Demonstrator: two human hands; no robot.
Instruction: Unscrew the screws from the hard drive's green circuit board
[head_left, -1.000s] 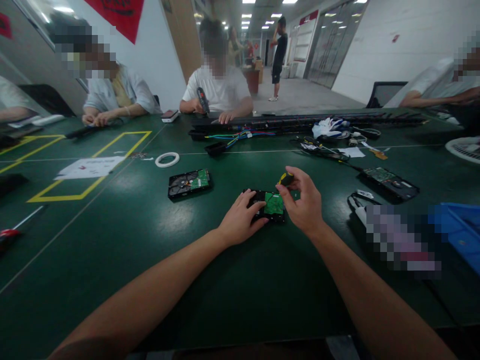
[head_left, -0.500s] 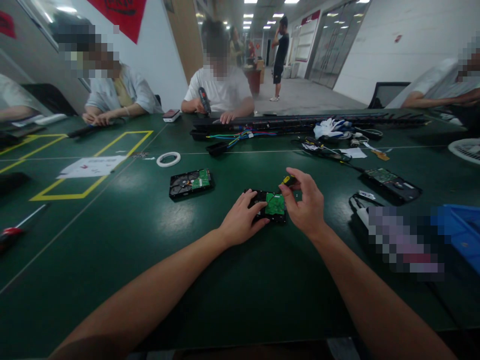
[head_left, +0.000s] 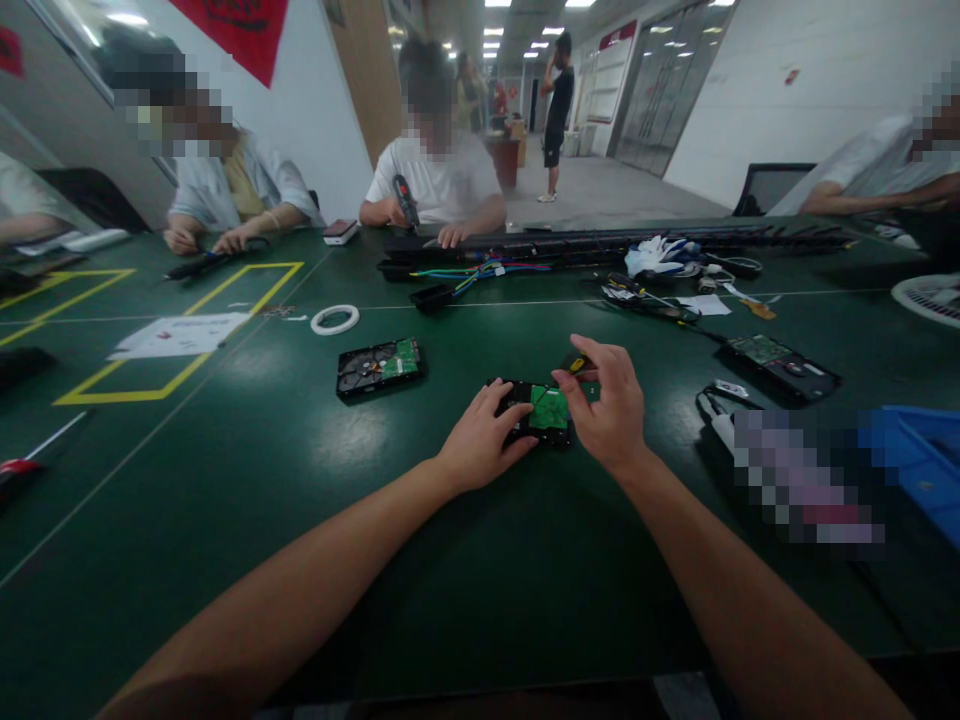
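Observation:
A hard drive (head_left: 551,408) lies on the green table, its green circuit board facing up. My left hand (head_left: 484,435) grips it from the left, fingers across the top and thumb along the near edge, covering its left part. Over the board's right side, my right hand (head_left: 611,405) pinches a small screwdriver (head_left: 576,364) by its black and yellow handle. Its thin shaft slants down and left onto the board; I cannot make out what the tip meets. A second hard drive (head_left: 379,368) sits apart to the left, and a third (head_left: 780,366) to the right.
A white tape ring (head_left: 335,320) and printed paper (head_left: 178,335) lie at left, with a red-handled screwdriver (head_left: 19,470) nearer. Long black strips with wires (head_left: 480,268) and white gloves (head_left: 660,256) lie farther back. A blue bin (head_left: 922,460) stands right. Co-workers sit across the table.
The screwdriver handle has turned slightly between my right fingers. My left hand and the drive stay in place. Across the table, the left co-worker's hands have moved apart over a dark tool.

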